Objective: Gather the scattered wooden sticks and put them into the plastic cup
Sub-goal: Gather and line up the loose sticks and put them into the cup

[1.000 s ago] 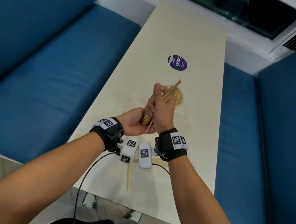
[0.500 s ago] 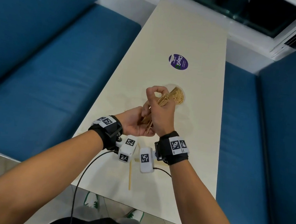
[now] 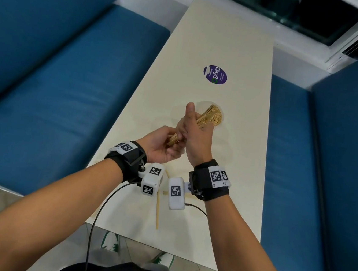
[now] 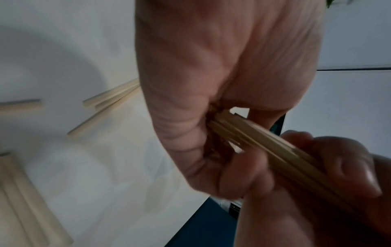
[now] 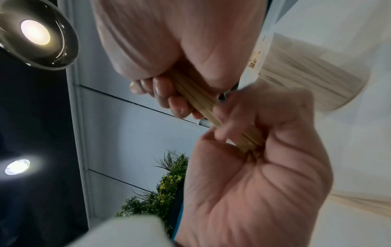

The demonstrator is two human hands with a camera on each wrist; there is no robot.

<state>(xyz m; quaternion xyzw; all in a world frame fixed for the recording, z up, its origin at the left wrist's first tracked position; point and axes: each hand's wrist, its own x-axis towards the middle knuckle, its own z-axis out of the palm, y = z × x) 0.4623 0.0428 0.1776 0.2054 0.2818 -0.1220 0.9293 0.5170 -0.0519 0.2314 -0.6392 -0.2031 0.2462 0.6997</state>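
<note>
Both hands hold one bundle of wooden sticks (image 3: 205,117) above the cream table (image 3: 223,184). My right hand (image 3: 197,135) grips its upper part with the thumb raised. My left hand (image 3: 164,143) grips the lower end. The bundle's far end lies at the mouth of the clear plastic cup (image 3: 216,119), which holds several sticks. In the right wrist view the bundle (image 5: 203,103) runs between both fists, with the cup (image 5: 306,75) to the right. Loose sticks (image 4: 110,100) lie on the table in the left wrist view, and one loose stick (image 3: 157,210) lies near the front edge.
A round purple sticker (image 3: 215,74) is stuck on the table beyond the cup. Blue cushioned benches (image 3: 66,101) flank the narrow table on both sides. The table's front edge is just below my wrists, with cables hanging from the wrist cameras.
Both hands have moved the bundle forward and lowered its far end, from sticking up above the cup to lying at the cup's mouth. My right thumb has lifted.
</note>
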